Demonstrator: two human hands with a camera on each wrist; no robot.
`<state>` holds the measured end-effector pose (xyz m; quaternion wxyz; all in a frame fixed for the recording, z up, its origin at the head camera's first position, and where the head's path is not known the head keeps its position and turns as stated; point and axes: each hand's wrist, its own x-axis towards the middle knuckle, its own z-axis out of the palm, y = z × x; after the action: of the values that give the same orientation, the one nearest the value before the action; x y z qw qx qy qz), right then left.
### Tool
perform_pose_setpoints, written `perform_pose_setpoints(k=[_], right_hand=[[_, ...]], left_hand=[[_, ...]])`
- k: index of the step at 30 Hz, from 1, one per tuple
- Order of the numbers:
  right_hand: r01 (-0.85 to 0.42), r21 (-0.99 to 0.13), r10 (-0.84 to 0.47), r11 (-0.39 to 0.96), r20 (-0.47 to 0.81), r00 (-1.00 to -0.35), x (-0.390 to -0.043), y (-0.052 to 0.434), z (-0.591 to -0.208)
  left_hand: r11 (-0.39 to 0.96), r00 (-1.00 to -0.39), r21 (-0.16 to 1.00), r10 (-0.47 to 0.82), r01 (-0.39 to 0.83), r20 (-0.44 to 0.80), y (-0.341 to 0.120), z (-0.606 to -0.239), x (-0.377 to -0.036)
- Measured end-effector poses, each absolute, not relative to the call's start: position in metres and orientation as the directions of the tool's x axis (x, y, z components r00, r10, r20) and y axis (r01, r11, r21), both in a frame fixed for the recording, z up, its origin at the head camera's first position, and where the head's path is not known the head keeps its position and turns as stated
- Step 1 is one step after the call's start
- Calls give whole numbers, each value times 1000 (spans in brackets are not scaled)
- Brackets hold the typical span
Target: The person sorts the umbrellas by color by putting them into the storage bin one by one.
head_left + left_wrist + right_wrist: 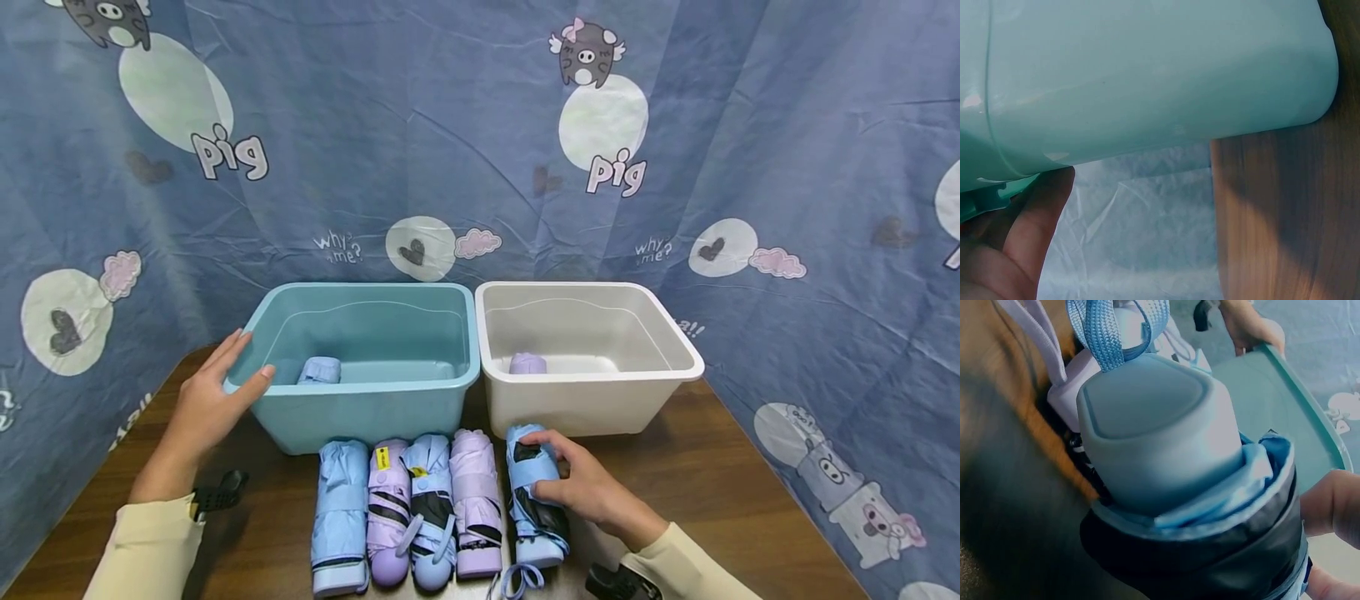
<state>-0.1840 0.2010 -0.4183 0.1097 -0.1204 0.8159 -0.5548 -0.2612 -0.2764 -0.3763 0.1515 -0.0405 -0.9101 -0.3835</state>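
Several folded umbrellas lie in a row on the wooden table (712,475) in front of two bins. My right hand (581,483) grips the rightmost one, a blue and black folded umbrella (534,500); its blue handle end (1160,425) fills the right wrist view. My left hand (217,392) rests with straight fingers against the left corner of the teal bin (360,412), whose wall (1147,75) fills the left wrist view above my fingers (1029,231). A blue umbrella (319,370) lies inside the teal bin. A purple umbrella (528,363) lies inside the white bin (585,400).
The other umbrellas in the row are blue (341,517), purple (388,517), blue and black (431,512) and purple (476,504). A blue cartoon-print cloth (480,150) hangs behind and at both sides. Bare table shows at the right of the white bin.
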Motion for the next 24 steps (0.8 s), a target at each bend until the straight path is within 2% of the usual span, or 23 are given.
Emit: perform_pose_setpoints(k=[9,18,24], right_hand=[[-43,-964,-360,262,-56,-931,-179,202,-412],[-48,-971,-390,236,-50,-919,-176,203,-400],[5,-980,-399,199,-86,-913,-171,202,-393]], left_hand=[[712,-952,677,-39,188,305,-276,-376,-261],[706,-950,682,-43,190,309,-274,-374,-259],[708,-951,681,-46,185,306,-274,-374,-259]])
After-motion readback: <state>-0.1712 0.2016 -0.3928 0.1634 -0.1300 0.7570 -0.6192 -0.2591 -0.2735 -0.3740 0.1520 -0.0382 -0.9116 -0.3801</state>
